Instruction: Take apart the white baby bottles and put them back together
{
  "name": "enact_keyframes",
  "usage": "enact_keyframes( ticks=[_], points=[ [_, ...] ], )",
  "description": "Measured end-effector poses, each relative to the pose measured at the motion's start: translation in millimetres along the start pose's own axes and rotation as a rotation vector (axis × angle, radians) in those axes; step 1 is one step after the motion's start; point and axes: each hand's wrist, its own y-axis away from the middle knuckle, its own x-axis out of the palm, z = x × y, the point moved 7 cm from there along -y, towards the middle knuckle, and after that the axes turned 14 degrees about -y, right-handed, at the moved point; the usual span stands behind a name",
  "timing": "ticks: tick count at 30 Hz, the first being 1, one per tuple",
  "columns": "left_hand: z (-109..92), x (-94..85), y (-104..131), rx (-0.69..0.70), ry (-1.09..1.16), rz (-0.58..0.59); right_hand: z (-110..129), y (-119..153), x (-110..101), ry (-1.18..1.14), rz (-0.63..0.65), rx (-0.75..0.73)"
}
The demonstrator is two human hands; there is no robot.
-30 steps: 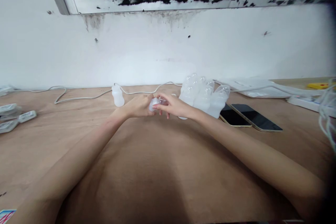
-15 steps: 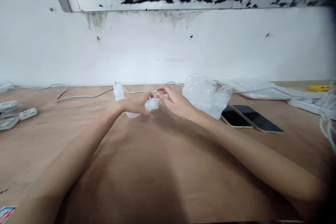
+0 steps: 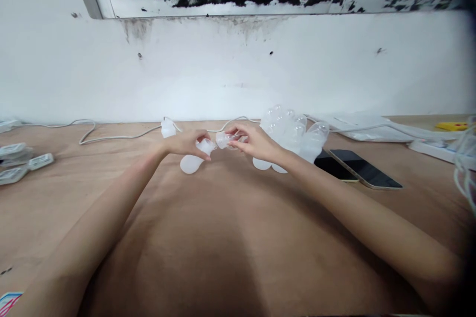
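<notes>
My left hand (image 3: 186,142) is closed around a frosted white, bulb-shaped plastic shell (image 3: 205,146), its narrow end pointing right. A rounded white form (image 3: 191,164) shows just below that hand; I cannot tell whether it belongs to the same shell. Between the fingertips of my right hand (image 3: 253,139) is a clear plastic piece (image 3: 223,139), a short gap away from the white shell. Behind the right hand stands a cluster of several bulb-shaped shells (image 3: 284,131) with clear tops and frosted lower parts. Another white piece (image 3: 168,128) stands beyond my left wrist.
Two phones (image 3: 366,168) lie right of the cluster. A clear plastic bag (image 3: 360,126), a white power strip (image 3: 439,149) and a yellow object (image 3: 451,126) are farther right. White boxy devices (image 3: 40,160) sit at left. A cable (image 3: 111,137) runs along the wall.
My hands have drawn apart, and the clear piece in my right hand is now separate from the white shell in my left. My left hand shifted slightly left.
</notes>
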Motion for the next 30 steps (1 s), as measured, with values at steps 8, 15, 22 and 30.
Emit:
enact_keyframes(
  ticks=[8,15,22,30],
  points=[
    [56.2,-28.3,6.4,-0.269,-0.285,-0.568,-18.1,16.1,55.9,0.285,0.343,0.053],
    [92.7,-6.0,8.2,-0.407,-0.462,-0.602,-22.8,30.1,79.9,0.343,0.241,0.053],
    [104.3,-5.7,11.6,-0.420,-0.411,-0.556,-23.5,32.1,78.3,0.326,0.217,0.057],
    [103.9,-9.7,12.9,-0.451,-0.549,-0.545,-26.9,32.4,78.6,0.317,0.210,0.059]
  ],
)
